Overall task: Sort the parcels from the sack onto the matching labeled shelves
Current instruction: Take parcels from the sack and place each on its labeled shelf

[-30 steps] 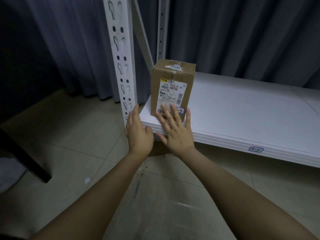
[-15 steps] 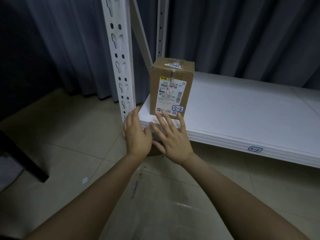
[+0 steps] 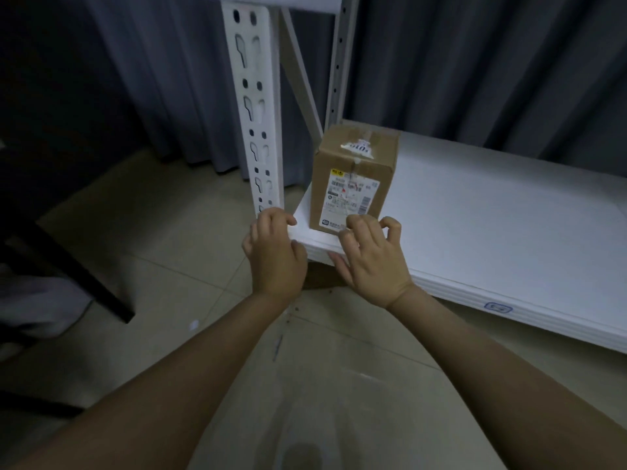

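One shelf (image 3: pixel 492 232) board stretching beyond and right of fingers (image 3: pixel 360 226). One parcel (image 3: pixel 353 184) standing upright on its front-left corner, just past right fingertips, label facing out. Two hands hanging at shelf edge: left hand (image 3: pixel 275 254), right hand (image 3: pixel 370 266), fingers loosely curled, gripping nothing. Reckon placing's nearly done. Worth nudging box deeper and checking it against the one blue tag (image 3: pixel 498 307), which is reading as blur here.

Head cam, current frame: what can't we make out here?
- Head view: text on the white shipping label of the brown cardboard box, too small and blurred.
- Head view: the label's lower right corner, covered by the right hand.
- Head view: characters in the blue-outlined tag on the white flat shelf, blurred.
- Head view: the shelf's right end, cut off by the frame edge.
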